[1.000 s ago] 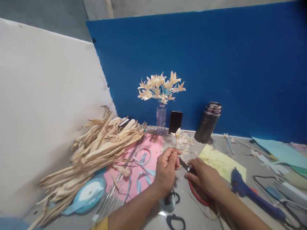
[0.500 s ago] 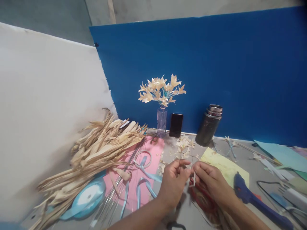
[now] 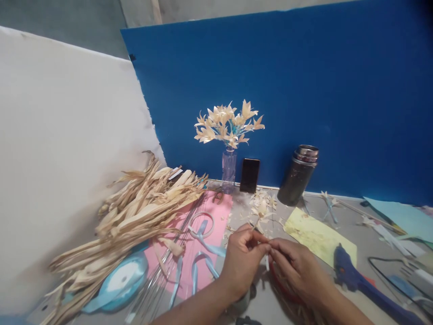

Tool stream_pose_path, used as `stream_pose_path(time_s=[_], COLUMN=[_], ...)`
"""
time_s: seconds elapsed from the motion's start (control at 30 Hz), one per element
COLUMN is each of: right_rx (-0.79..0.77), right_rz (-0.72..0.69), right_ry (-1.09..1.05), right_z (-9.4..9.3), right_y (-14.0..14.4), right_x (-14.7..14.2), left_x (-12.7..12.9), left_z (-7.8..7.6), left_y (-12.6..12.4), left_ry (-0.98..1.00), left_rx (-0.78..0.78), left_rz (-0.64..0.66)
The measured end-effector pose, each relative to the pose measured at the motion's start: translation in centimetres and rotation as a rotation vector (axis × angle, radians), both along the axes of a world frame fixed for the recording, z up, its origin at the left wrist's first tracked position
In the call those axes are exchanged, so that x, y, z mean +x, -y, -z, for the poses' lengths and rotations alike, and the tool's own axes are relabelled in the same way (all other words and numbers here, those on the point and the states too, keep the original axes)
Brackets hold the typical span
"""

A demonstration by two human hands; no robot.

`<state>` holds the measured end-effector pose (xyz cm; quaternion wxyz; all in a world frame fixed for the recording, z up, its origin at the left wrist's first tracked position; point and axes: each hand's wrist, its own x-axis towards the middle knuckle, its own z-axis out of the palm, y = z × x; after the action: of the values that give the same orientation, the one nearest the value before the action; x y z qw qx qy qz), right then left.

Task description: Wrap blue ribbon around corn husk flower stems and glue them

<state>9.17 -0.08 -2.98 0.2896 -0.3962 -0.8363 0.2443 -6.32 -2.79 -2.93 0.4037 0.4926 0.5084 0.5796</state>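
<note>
My left hand is closed, thumb and forefinger pinched together over the table. A cream husk flower rises just above it, its thin stem running down into these fingers. My right hand is also closed, its fingertips meeting those of the left. A narrow pale strip hangs below the right fingertips; its upper end is hidden. Partly covered under my right hand lie red-handled scissors. Cream husk scraps are scattered beyond the hands.
Dried corn husks and a blue ribbon roll lie left, beside wires on pink paper. At the back stand a vase of husk flowers, a phone and a flask. A blue glue gun lies right, near yellow paper.
My fingertips have come together, and the right hand has shifted slightly left and down. The flower above the left hand shows more clearly. The view has shifted slightly.
</note>
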Motion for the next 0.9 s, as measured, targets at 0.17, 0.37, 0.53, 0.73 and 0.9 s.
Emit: stream_pose_path(time_s=[0.17, 0.37, 0.53, 0.73, 0.9], right_rx=[0.084, 0.131, 0.107, 0.057, -0.108], right_rz=[-0.018, -0.008, -0.019, -0.003, 0.072], right_ry=[0.077, 0.104, 0.105, 0.196, 0.108], right_z=[0.3, 0.2, 0.3, 0.4, 0.1], right_y=[0.0, 0.1, 0.2, 0.3, -0.8], right_x=[0.2, 0.2, 0.2, 0.2, 0.8], left_x=[-0.1, 0.2, 0.1, 0.0, 0.0], left_z=[0.0, 0.5, 0.4, 0.8, 0.9], left_y=[0.1, 0.4, 0.3, 0.8, 1.3], left_ry=[-0.055, -0.036, -0.106, -0.226, -0.099], left_rx=[-0.008, 0.053, 0.095, 0.194, 0.141], left_rz=[0.029, 0.051, 0.055, 0.104, 0.142])
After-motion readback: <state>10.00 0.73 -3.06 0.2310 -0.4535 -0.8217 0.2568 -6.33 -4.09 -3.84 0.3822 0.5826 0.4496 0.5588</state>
